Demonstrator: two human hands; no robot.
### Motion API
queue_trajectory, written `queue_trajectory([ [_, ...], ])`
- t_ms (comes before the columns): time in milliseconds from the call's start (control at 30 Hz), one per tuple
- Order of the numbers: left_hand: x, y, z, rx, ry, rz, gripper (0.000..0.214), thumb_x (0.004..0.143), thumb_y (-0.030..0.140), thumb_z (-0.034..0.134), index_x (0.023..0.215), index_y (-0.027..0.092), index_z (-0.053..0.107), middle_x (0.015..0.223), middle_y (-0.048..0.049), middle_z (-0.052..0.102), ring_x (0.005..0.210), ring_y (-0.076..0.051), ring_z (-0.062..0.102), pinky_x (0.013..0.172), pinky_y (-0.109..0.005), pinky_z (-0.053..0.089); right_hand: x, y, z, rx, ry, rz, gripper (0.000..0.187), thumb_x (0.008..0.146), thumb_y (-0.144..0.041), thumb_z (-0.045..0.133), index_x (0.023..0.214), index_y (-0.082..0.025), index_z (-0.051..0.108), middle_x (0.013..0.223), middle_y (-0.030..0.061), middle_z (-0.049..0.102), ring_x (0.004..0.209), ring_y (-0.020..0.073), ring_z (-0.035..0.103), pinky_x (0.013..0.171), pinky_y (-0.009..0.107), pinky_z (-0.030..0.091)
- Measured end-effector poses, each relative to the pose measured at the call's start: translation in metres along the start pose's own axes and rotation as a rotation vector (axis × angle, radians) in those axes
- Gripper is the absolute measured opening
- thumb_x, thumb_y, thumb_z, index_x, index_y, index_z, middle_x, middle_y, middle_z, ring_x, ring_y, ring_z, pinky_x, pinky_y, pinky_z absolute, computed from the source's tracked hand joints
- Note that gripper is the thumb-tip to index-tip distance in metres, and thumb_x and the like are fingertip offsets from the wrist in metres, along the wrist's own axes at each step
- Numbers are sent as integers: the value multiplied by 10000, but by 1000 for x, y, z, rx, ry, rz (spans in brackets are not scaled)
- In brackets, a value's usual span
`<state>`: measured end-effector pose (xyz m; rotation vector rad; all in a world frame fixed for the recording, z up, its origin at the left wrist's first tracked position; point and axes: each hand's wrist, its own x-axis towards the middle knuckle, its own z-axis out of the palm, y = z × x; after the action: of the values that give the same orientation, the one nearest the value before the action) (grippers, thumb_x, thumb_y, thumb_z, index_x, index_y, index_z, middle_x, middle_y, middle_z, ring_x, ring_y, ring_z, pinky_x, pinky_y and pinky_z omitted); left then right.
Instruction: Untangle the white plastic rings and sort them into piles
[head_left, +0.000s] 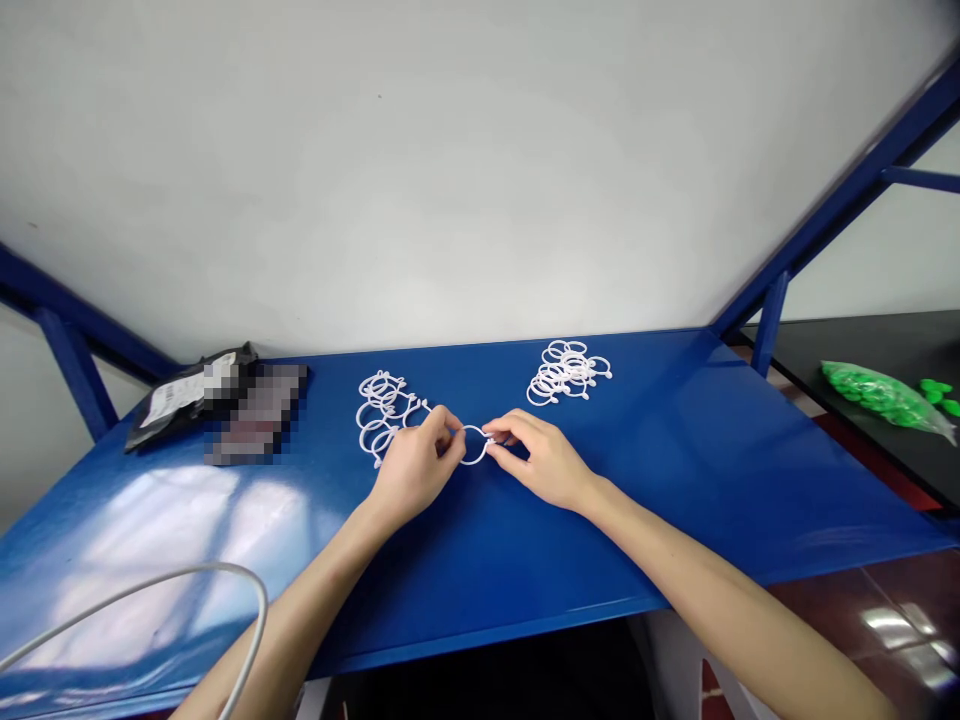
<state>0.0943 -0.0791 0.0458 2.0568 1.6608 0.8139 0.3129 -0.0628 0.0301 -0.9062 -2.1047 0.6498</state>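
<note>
From here, L hand (420, 458) and R hand (547, 458) each have a narrow pinch grip on opposite sides of one white ring (472, 463) — prob. to steady it over the blue surface (525, 560) — w/ ring piles (568, 372) set apart, apparently for elbow room.

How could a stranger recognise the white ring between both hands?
On the glossy blue table, find the bare left hand and bare right hand. The thin white ring between them is held, unlike the left white-ring cluster and right white-ring cluster.
</note>
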Motion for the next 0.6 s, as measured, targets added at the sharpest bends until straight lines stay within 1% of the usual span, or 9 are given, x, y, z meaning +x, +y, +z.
queue_trajectory([
  [100, -2, 0, 3, -6, 7, 11, 100, 937, 317, 504, 886, 236, 531, 539, 81, 533, 475, -126, 510, 559, -241, 361, -2, -2, 6, 81, -1, -15, 150, 992, -236, 618, 1132, -238, 673, 1020, 40, 707, 873, 172, 711, 834, 339, 614],
  [200, -4, 0, 5, -14, 3, 21, 93, 937, 314, 507, 887, 237, 520, 538, 84, 524, 472, -123, 504, 549, -236, 354, -2, -2, 4, 120, 24, -30, 140, 985, -204, 619, 1109, -228, 679, 1014, 40, 709, 850, 160, 712, 825, 319, 616],
  [300, -5, 2, 7, -17, -8, 25, 84, 936, 302, 506, 880, 239, 509, 536, 88, 513, 467, -119, 492, 532, -230, 337, -3, -5, 2, 135, 32, -54, 161, 988, -185, 601, 1123, -227, 676, 1032, 44, 717, 878, 161, 710, 842, 319, 610],
  [433, -6, 3, 9, -9, -5, 44, 64, 933, 279, 503, 882, 239, 502, 542, 93, 506, 469, -116, 485, 530, -225, 333, -3, -7, 2, 136, 31, -83, 189, 995, -179, 571, 1145, -220, 679, 1026, 50, 724, 848, 160, 710, 817, 315, 608],
  [600, -6, 1, 11, 17, -3, 80, 60, 932, 272, 501, 884, 237, 504, 538, 95, 497, 467, -115, 480, 533, -227, 327, -3, -7, 2, 114, 24, -99, 159, 981, -155, 568, 1071, -213, 686, 960, 44, 718, 804, 160, 694, 769, 306, 593],
])
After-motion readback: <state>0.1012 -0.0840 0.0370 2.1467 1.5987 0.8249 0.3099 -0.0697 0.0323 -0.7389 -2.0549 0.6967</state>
